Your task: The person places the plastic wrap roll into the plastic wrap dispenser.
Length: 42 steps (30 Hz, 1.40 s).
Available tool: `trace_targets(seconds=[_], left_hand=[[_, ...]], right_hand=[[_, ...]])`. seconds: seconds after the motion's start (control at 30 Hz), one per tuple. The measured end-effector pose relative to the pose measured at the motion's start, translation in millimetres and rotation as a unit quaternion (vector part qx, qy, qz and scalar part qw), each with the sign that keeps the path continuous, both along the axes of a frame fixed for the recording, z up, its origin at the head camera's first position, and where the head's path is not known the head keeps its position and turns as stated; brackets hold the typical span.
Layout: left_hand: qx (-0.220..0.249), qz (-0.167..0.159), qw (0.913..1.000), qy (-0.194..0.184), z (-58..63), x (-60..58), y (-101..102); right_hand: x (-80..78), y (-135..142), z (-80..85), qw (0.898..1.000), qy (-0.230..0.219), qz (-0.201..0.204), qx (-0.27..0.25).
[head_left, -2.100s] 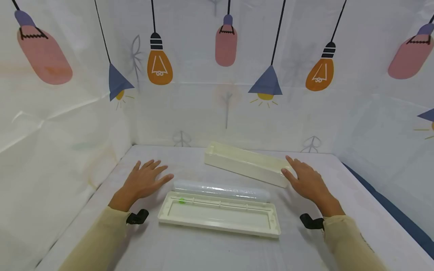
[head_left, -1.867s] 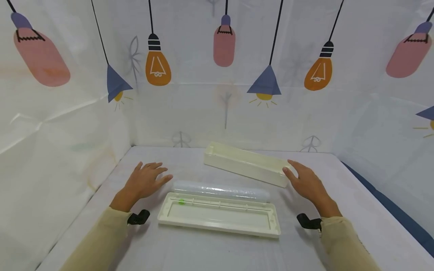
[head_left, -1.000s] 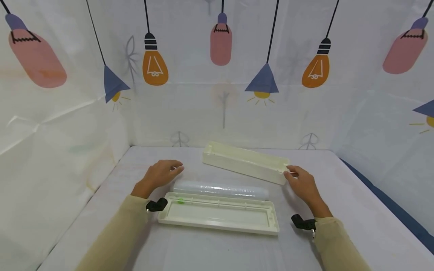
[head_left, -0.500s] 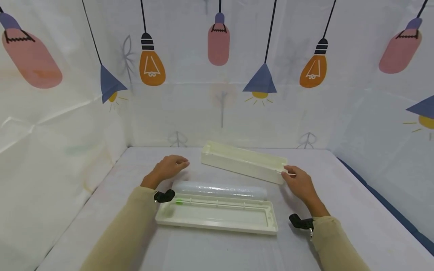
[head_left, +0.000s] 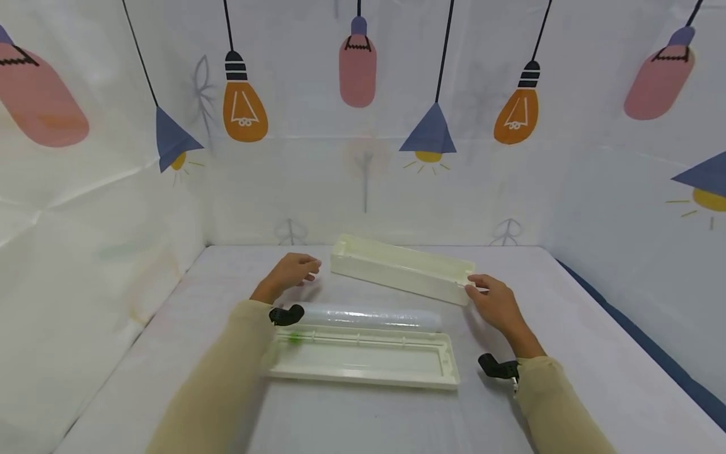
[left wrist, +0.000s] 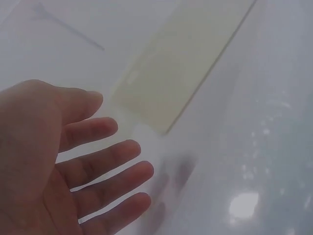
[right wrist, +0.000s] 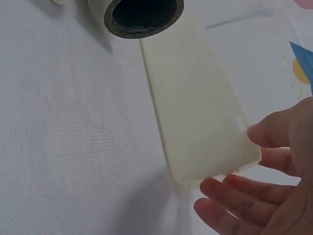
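Note:
A long cream plastic box (head_left: 399,268), the open base of a cling film dispenser, lies at an angle at the back of the table. My right hand (head_left: 499,306) pinches its right end, thumb on the front side and index finger at the end wall. Near the box's left end my left hand (head_left: 292,271) hovers, fingers apart and loosely bent, touching nothing; the left wrist view shows a gap between its fingertips and the box (left wrist: 166,73). In front lie a cling film roll (head_left: 368,317) and the cream dispenser lid (head_left: 363,381), which has a green slider (head_left: 294,338).
The white table (head_left: 397,422) meets a cloth backdrop (head_left: 312,189) printed with lamps. At the right a blue strip (head_left: 641,340) runs along the table edge. In the right wrist view the roll's dark tube end (right wrist: 139,33) faces the camera.
My left hand has moved right and away from me, towards the box's left end. The right hand has closed its thumb and fingers on the right end. The box has not visibly moved on the table.

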<state>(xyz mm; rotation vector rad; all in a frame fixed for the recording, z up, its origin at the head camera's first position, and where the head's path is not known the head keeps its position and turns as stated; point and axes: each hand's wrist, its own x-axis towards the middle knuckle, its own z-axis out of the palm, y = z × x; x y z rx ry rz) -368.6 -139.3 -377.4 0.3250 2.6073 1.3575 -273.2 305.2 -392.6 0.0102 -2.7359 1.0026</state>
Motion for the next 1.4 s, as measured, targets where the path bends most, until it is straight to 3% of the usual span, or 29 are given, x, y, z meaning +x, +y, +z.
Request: trace_targets(seconds=[0.23,0.43,0.73,0.9,1.2,1.4], left_hand=[[0.043,0.028,0.9985,-0.022,-0.8,-8.0,19.7],[0.094,0.076,0.9917,-0.043,-1.3,-15.1,30.0],[0.109,0.096,0.9876,-0.059,-7.3,-22.2,41.8],[0.096,0.093,0.9907,-0.025,-4.8,-25.6,45.6],[-0.01,0.096,0.9953,-0.008,2.8,-31.8,57.8],[0.003,0.106,0.9941,-0.023,3.5,-33.2,65.1]], right_hand=[[-1.8,2.1,3.2,1.0,0.005,0.0,0.011],[-5.2,1.8,6.2,1.0,0.006,0.004,0.016],[-2.0,-0.8,1.4,1.0,-0.018,0.005,-0.003],[1.1,-0.4,-1.8,0.999,-0.034,0.005,-0.035],[-3.2,5.5,-6.3,0.996,-0.059,0.011,-0.068],[-4.3,5.4,-5.0,0.996,-0.065,0.007,-0.061]])
